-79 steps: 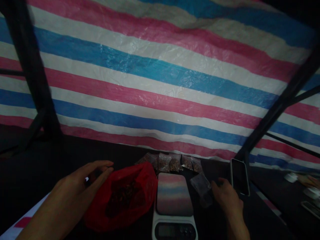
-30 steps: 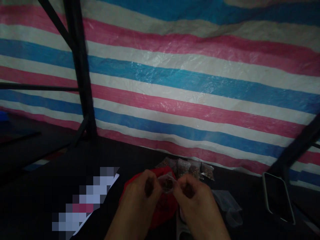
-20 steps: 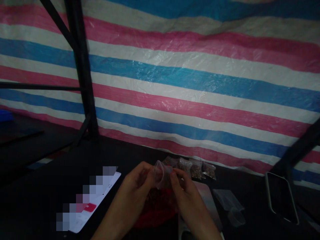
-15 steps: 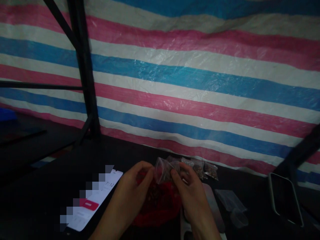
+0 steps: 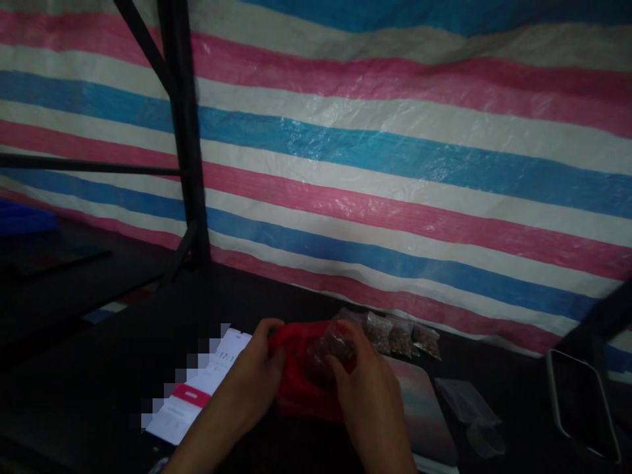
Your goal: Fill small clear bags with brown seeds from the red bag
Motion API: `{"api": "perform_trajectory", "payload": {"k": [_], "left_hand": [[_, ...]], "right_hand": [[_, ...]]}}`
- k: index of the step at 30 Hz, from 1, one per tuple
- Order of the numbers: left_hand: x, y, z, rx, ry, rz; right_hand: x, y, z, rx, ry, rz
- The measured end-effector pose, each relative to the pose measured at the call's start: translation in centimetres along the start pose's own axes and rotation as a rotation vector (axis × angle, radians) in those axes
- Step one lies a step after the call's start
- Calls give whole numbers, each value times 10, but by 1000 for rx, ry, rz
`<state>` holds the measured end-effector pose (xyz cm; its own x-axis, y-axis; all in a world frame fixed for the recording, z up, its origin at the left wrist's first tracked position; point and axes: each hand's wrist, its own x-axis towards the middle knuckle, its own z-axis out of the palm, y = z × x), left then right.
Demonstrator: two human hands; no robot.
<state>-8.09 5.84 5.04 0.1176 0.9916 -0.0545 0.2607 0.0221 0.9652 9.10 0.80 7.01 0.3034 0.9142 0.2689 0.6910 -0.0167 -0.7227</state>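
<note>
Just left of the red bag (image 5: 296, 388), a lit phone screen (image 5: 197, 398) is showing digits that seem to read "17:1", though they are too small to be sure; the rest of the screen is showing nothing legible.

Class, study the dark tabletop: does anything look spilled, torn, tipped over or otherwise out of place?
Nothing stands out. Both hands, left and right, hold the red bag; the small filled packets lie in a row by the striped tarp.
</note>
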Motion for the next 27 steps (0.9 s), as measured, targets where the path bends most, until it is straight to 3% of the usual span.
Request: {"api": "perform_trajectory", "payload": {"k": [6,14,20,24,27], "left_hand": [[8,-2,-3,-148,83,-129],[11,0,-4,-123,77,-88],[11,1,-5,-66,90,-53],[6,7,-5,-30,56,-57],[4,10,-6,-6,46,-68]], "right_hand": [[-1,1,-7,-37,0,-68],[-3,-6,-10,-32,-62,-49],[-7,-1,-9,11,8,-69],[-4,5,-3,107,43,-69],[5,13,-16,313,123,23]]}}
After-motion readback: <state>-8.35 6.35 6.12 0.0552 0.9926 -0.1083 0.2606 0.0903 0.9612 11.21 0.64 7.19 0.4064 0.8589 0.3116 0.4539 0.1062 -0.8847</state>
